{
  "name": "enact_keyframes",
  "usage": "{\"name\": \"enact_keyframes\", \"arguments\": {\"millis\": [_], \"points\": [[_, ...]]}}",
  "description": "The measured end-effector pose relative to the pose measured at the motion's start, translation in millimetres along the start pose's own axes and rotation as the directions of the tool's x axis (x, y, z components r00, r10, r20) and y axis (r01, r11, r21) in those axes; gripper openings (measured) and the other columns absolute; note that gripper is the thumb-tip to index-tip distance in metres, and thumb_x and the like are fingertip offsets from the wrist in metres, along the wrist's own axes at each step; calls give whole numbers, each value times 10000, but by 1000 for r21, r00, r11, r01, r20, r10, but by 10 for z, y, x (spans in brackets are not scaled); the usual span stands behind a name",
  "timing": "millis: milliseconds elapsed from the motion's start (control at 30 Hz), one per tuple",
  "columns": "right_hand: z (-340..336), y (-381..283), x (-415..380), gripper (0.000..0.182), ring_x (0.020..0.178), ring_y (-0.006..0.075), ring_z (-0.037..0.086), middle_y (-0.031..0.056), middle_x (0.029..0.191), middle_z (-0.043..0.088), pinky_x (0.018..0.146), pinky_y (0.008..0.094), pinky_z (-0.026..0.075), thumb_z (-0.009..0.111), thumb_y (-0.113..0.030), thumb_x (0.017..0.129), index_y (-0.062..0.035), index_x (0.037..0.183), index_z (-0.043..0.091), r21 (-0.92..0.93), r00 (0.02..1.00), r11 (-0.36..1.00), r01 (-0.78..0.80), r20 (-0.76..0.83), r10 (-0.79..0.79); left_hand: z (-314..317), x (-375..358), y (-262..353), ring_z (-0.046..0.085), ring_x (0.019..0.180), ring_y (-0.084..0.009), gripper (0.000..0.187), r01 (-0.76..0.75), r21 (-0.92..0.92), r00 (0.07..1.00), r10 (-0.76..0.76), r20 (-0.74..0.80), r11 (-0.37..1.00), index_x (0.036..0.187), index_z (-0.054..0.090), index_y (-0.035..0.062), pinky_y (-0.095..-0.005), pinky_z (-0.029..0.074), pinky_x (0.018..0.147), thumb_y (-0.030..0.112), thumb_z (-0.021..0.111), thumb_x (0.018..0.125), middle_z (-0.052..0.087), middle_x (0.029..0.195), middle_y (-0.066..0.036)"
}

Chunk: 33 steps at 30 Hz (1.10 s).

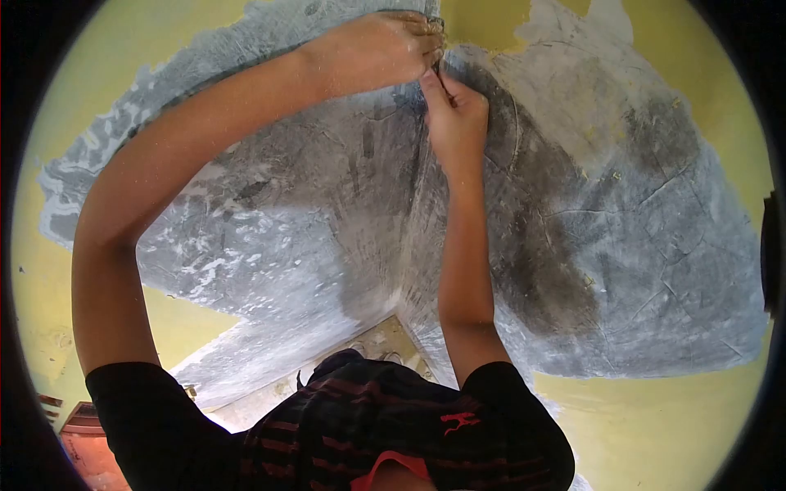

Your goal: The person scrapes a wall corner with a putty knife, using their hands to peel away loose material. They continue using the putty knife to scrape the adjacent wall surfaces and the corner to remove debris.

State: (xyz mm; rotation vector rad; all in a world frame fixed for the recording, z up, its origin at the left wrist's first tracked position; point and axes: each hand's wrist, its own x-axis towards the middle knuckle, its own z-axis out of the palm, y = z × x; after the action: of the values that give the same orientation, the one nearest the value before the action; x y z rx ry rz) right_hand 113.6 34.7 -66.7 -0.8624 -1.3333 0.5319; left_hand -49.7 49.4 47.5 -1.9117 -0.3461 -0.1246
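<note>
Both my hands are raised together at the wall corner, near the top of the head view. My left hand point(385, 47) reaches in from the left with its fingers bent around something small and dark at the corner. My right hand point(458, 119) is just below it, thumb up and fingers curled, closed on something I cannot make out. The two hands touch or nearly touch. Around them the wall point(319, 155) is bare grey plaster, rough and cracked, with darker patches.
Yellow paint point(647, 425) surrounds the grey area. The floor point(385, 340) shows at the foot of the corner. A reddish object point(88, 446) is at the lower left, and a dark object point(770, 254) stands at the right edge.
</note>
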Motion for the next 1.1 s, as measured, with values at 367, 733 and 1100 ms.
{"name": "enact_keyframes", "arguments": {"millis": [367,733,1100], "points": [[-62,-81,-63,470,642,94,390,-13,627,416,581,321,357,736,-330,1034,76,821,633,101,1000,995,-27,-2,27,31,15,-17,731,1059,-208,146,17,-81,984,-31,-176,997,964,763,37,-308,591,1020,104,736,838,738,1017,-57],[-51,-168,-96,454,630,132,387,38,612,417,574,364,378,696,-327,1048,49,813,603,-19,1000,1000,5,7,-5,-89,13,-66,702,1223,-275,291,16,-227,997,-31,-64,974,1158,753,-2,-367,548,1120,103,690,895,748,1233,-135],[-100,-159,13,457,607,163,406,118,619,451,575,380,395,686,-326,1037,73,828,612,-108,996,994,22,90,-13,48,25,-96,737,1077,-257,136,-40,-101,968,14,-249,994,964,738,22,-347,592,1013,42,707,833,739,1021,-86]]}}
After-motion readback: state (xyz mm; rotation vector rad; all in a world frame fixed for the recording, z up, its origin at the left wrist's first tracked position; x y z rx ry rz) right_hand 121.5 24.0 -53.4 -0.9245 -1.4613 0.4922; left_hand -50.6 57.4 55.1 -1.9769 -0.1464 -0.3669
